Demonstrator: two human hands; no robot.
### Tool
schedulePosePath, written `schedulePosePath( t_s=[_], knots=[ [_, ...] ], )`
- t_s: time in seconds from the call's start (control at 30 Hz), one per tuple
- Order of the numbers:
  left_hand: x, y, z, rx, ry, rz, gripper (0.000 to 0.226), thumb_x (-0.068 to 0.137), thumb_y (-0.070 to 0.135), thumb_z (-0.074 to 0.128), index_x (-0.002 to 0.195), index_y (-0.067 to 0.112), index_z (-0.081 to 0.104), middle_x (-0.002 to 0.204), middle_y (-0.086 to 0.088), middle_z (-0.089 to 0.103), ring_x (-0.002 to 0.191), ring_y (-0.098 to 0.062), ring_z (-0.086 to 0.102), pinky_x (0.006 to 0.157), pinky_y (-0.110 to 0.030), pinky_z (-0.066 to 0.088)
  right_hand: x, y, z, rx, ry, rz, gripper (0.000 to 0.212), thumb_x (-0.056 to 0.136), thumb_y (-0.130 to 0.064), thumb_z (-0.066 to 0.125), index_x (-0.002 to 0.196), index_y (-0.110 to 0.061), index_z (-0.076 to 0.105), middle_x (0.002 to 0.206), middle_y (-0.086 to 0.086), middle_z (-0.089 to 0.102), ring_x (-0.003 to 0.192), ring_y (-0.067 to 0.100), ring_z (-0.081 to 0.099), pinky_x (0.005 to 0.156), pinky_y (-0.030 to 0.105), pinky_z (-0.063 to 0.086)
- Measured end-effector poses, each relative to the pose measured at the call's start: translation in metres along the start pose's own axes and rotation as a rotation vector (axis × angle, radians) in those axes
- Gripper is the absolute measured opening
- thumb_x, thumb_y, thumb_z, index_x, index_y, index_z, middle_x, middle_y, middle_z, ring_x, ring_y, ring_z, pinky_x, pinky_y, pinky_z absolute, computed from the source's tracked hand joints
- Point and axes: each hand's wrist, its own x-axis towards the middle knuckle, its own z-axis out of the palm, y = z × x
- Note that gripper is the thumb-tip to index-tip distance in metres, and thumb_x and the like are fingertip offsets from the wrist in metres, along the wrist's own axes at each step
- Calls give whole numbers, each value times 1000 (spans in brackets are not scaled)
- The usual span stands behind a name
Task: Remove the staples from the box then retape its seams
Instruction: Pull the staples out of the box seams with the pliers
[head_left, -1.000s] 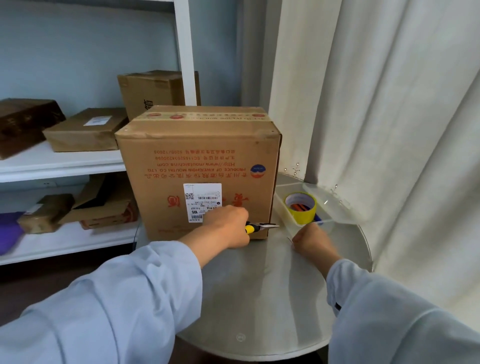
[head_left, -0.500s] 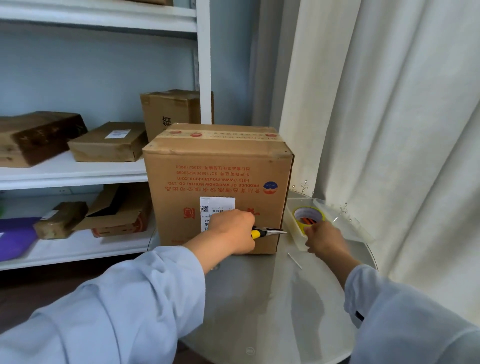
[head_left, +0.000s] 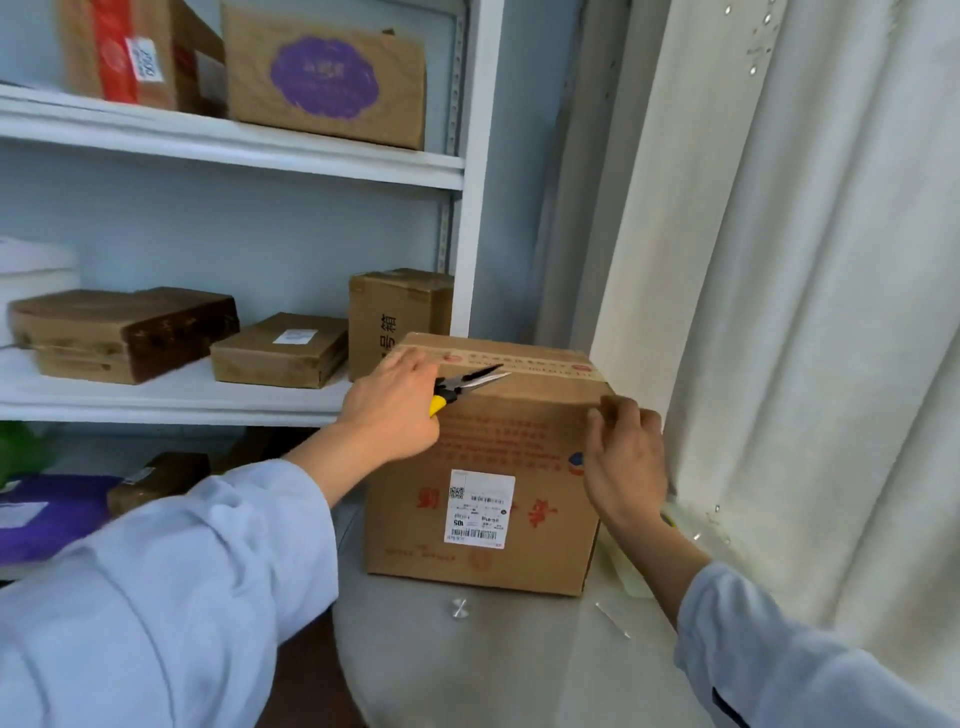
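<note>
A brown cardboard box (head_left: 519, 436) with red print and a white shipping label stands on the round grey table (head_left: 493, 654). Printed tape runs along its top seam. My left hand (head_left: 395, 410) grips yellow-handled needle-nose pliers (head_left: 462, 387), whose tips lie over the box's top front edge. My right hand (head_left: 626, 457) is at the box's upper right corner, fingers slightly curled and touching the edge. A thin pulled staple (head_left: 613, 619) lies on the table in front of the box.
White shelves (head_left: 234, 156) on the left hold several cardboard parcels. A white curtain (head_left: 805, 312) hangs close on the right. A clear plastic container (head_left: 639, 571) is partly hidden behind my right forearm. A small metal disc (head_left: 458, 608) sits in the tabletop.
Both hands rose from the table level to the box's top. The left brought the pliers up to the top edge; the right left the container and reached the upper right corner. The view tilted upward.
</note>
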Motion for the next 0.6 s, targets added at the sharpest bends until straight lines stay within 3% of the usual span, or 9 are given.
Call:
schedulePosePath(
  t_s=[0.07, 0.2, 0.37, 0.43, 0.5, 0.6],
  knots=[
    [1, -10, 0, -17, -59, -36, 44, 85, 17, 49, 128, 12, 43, 139, -10, 44, 122, -27, 46, 87, -40, 48, 1, -4, 5, 10, -29, 10, 37, 100, -37, 35, 127, -14, 47, 126, 11, 45, 115, 33, 49, 91, 43, 41],
    [-3, -6, -4, 25, 49, 51, 33, 85, 20, 47, 117, 15, 47, 114, -8, 62, 102, -28, 58, 90, -39, 43, 10, -10, 17, 83, -123, 76, 41, 100, -30, 38, 138, -16, 41, 132, 11, 46, 121, 33, 48, 97, 41, 39],
    [2, 5, -15, -320, -46, 77, 23, 85, 23, 48, 107, 20, 47, 98, -5, 63, 88, -27, 59, 72, -38, 49, 11, -20, 31, 135, -260, 76, 64, 91, -15, 45, 150, -20, 23, 154, 8, 26, 137, 33, 33, 110, 46, 33],
    [5, 2, -20, -260, -66, 41, 14, 86, 18, 48, 100, 17, 44, 94, -6, 59, 84, -28, 56, 64, -35, 43, 2, -32, 28, 214, -266, 16, 68, 88, -15, 50, 150, -25, 25, 157, 3, 20, 141, 28, 27, 112, 42, 27],
    [4, 2, -21, -193, -59, 33, 14, 87, 17, 48, 100, 17, 43, 95, -6, 58, 83, -28, 54, 62, -34, 37, -10, -43, 24, 283, -348, -81, 71, 84, -30, 54, 150, -30, 26, 160, -1, 11, 147, 23, 12, 116, 40, 16],
    [1, 8, -18, -123, -46, 58, 22, 88, 18, 47, 110, 16, 44, 101, -7, 59, 80, -25, 47, 64, -32, 32, -26, -53, 24, 223, -461, -170, 98, 61, -63, 36, 152, -35, 10, 160, -4, -13, 147, 21, -14, 118, 45, 5]
  ],
)
